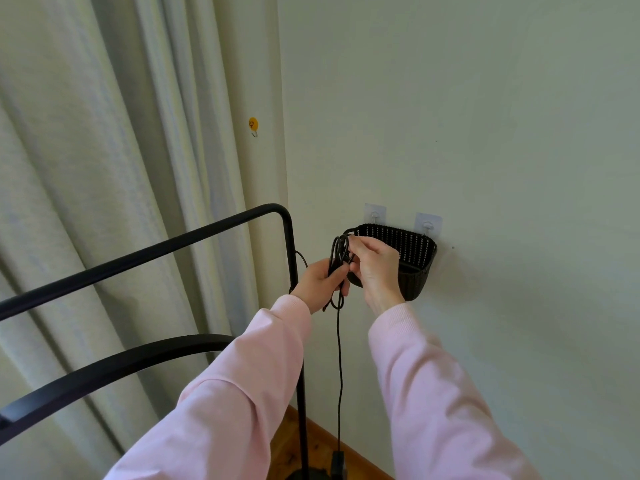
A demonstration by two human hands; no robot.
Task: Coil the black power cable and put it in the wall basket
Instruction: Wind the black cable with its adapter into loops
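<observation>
The black power cable (338, 252) is gathered into several loops in front of the wall. My left hand (318, 280) grips the middle of the loops. My right hand (374, 265) pinches the top of the loops, just left of the basket. One loose strand hangs straight down to a black plug (338, 462) near the floor. The dark woven wall basket (415, 268) hangs on two clear adhesive hooks (427, 225), partly hidden behind my right hand.
A black metal rack (292, 244) with a vertical post and curved bars stands at the left, close to my left hand. Pale curtains (104, 168) cover the left side. A yellow hook (253, 124) sticks to the wall. Wooden floor (311, 441) shows below.
</observation>
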